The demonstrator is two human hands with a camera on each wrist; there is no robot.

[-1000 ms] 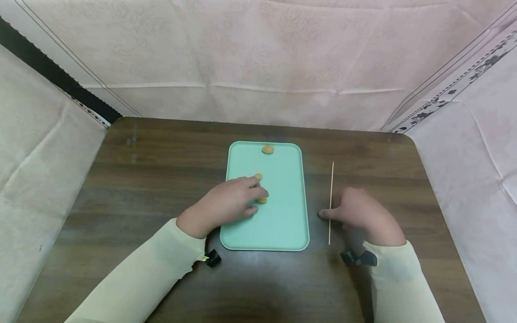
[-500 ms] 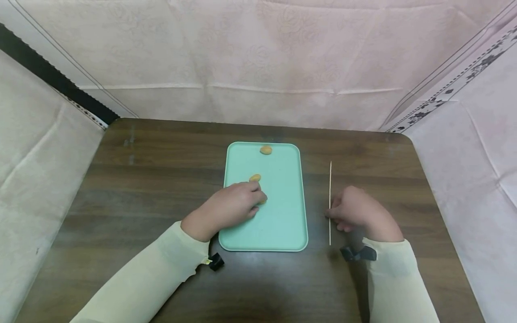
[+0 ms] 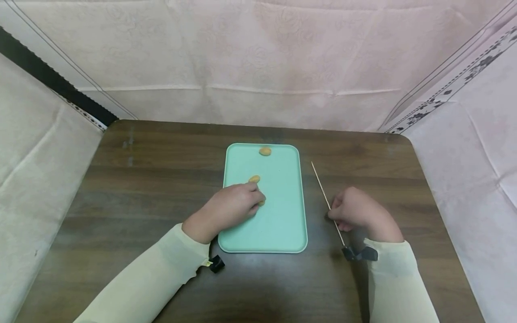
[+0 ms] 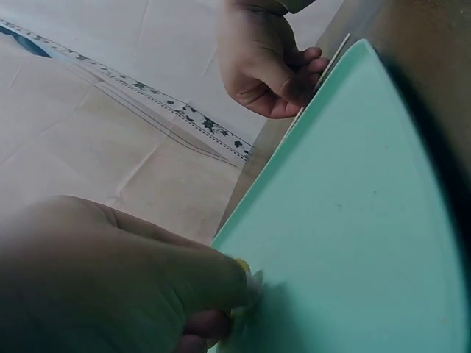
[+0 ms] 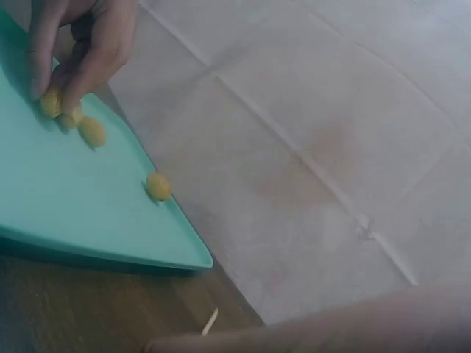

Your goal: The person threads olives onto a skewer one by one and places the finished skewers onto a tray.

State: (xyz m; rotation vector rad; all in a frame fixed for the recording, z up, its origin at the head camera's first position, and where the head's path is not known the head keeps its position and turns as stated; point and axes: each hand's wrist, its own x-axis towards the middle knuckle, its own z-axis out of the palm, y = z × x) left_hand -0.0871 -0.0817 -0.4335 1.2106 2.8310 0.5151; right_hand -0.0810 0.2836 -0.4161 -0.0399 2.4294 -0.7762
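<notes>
On the mint-green tray, my left hand pinches a small oval yellow piece between thumb and fingers, low over the surface. Another yellow piece sits right at its fingertips, and a third lies just beyond the knuckles. Farther off, near the tray's far edge, rests one more oval piece. To the right of the tray, my right hand holds a thin wooden skewer between thumb and fingers. The skewer slants, its far end leaning toward the tray; its tip shows in the right wrist view.
The tray lies on a dark wooden table with rounded far corners. Pale cloth hangs behind the table and at both sides. A black camera mount is strapped at the left wrist, another at the right.
The left fingers have closed on a yellow piece, and the piece beyond them has shifted slightly left. My right hand has gripped the skewer, which has turned from upright in view to slanting left.
</notes>
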